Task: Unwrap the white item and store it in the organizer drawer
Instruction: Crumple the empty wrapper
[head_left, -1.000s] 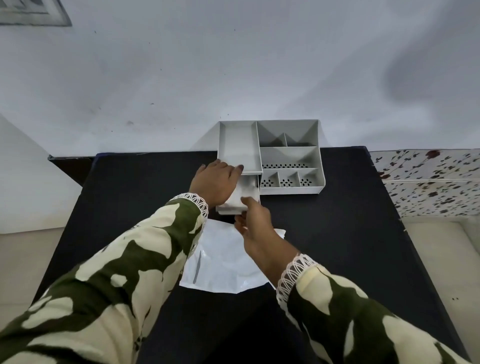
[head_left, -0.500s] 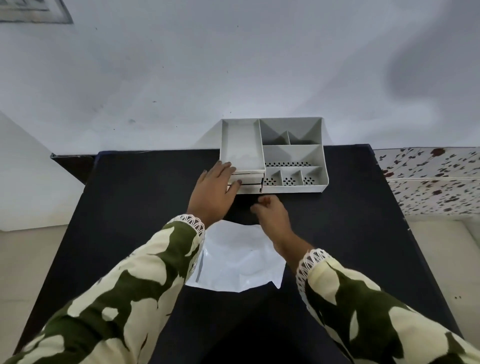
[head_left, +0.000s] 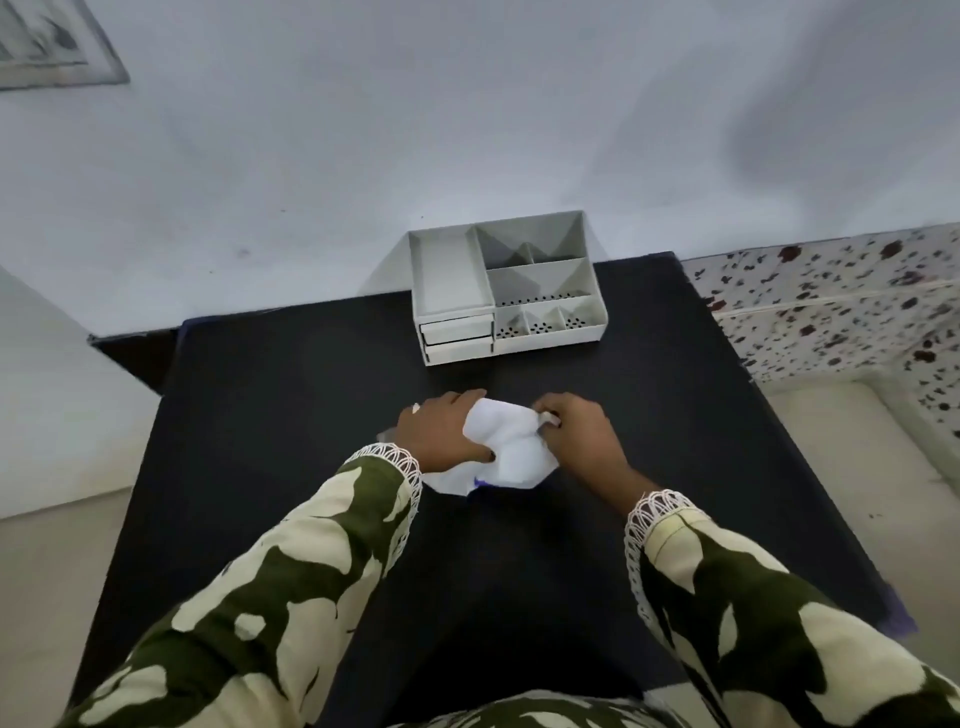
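A white plastic wrapper (head_left: 506, 454) lies crumpled on the black table (head_left: 291, 415) in the middle of the view. My left hand (head_left: 439, 428) grips its left side and my right hand (head_left: 579, 431) grips its right side, bunching it between them. A grey organizer (head_left: 506, 286) stands at the table's far edge against the wall, beyond the hands. Its two small drawers (head_left: 457, 338) at the front left are pushed in. The white item itself is not visible.
The organizer's top has several open compartments, some with perforated floors. A pale wall rises behind the table. A speckled tiled ledge (head_left: 831, 301) lies to the right, and light floor borders the table on both sides.
The drawer was pushed shut. Both hands then drew back from the organizer to the flat wrapper and bunched it up between them.
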